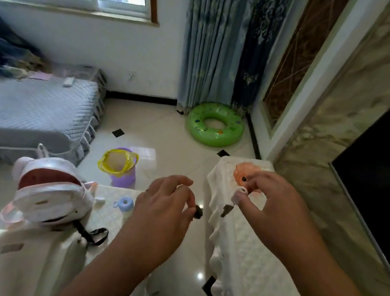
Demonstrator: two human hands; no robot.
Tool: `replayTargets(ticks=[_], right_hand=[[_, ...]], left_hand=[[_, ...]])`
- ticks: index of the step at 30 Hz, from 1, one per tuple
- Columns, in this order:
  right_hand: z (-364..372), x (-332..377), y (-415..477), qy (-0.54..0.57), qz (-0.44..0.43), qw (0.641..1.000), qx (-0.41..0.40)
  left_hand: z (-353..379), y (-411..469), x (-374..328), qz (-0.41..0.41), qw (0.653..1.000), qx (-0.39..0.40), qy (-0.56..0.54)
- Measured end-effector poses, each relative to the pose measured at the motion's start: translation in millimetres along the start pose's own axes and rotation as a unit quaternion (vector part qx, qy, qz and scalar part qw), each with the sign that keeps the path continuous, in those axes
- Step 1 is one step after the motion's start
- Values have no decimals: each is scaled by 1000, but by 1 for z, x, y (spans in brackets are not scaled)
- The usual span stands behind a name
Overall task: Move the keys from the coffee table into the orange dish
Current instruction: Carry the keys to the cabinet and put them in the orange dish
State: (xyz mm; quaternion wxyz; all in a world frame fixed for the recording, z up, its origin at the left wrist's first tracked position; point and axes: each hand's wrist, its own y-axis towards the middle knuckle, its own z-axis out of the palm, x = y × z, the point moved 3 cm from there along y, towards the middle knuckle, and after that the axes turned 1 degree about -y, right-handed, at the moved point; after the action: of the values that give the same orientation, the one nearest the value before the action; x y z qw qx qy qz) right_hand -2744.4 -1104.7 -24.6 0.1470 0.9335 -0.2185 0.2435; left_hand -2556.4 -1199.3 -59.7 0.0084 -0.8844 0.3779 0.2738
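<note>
My right hand [277,208] pinches a white key fob [240,194] from which a dark key [226,210] dangles, just in front of the orange dish [241,175]. The dish sits at the far end of a white-covered cabinet [249,263] and holds a small dark object [244,178]. My left hand [165,207] hovers over the gap between the tables, fingers pinched on a small dark key [197,214].
The coffee table [109,211] at left carries a white pink-trimmed backpack [50,192], a white patterned cloth [20,261] and a blue-capped bottle [125,205]. A purple bin [122,176], green swim ring [214,125] and grey bed [30,109] stand beyond. A marble wall is at right.
</note>
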Motion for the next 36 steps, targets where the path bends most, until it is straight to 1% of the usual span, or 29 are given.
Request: replayTargets(ticks=[5, 10, 16, 21, 25, 29, 32, 36], right_hand=[[24, 20, 61, 28, 9, 1000, -8], [52, 30, 119, 12, 0, 1000, 20], [89, 44, 191, 30, -38, 998, 47], [120, 45, 264, 67, -70, 993, 75], [136, 37, 332, 91, -89, 989, 75], [144, 13, 394, 110, -87, 987, 81], [138, -8, 440, 114, -83, 987, 81], [121, -35, 496, 113, -70, 989, 58]], left_hand=[[-17, 69, 39, -4, 1000, -5, -12], [-29, 103, 77, -38, 999, -10, -14], [-41, 144, 119, -96, 995, 6, 0], [-47, 189, 144, -126, 992, -21, 20], [-46, 237, 156, -144, 988, -11, 50], [-41, 300, 163, -160, 985, -10, 60], [-35, 348, 160, -156, 986, -27, 56], [-26, 405, 157, -144, 988, -46, 36]])
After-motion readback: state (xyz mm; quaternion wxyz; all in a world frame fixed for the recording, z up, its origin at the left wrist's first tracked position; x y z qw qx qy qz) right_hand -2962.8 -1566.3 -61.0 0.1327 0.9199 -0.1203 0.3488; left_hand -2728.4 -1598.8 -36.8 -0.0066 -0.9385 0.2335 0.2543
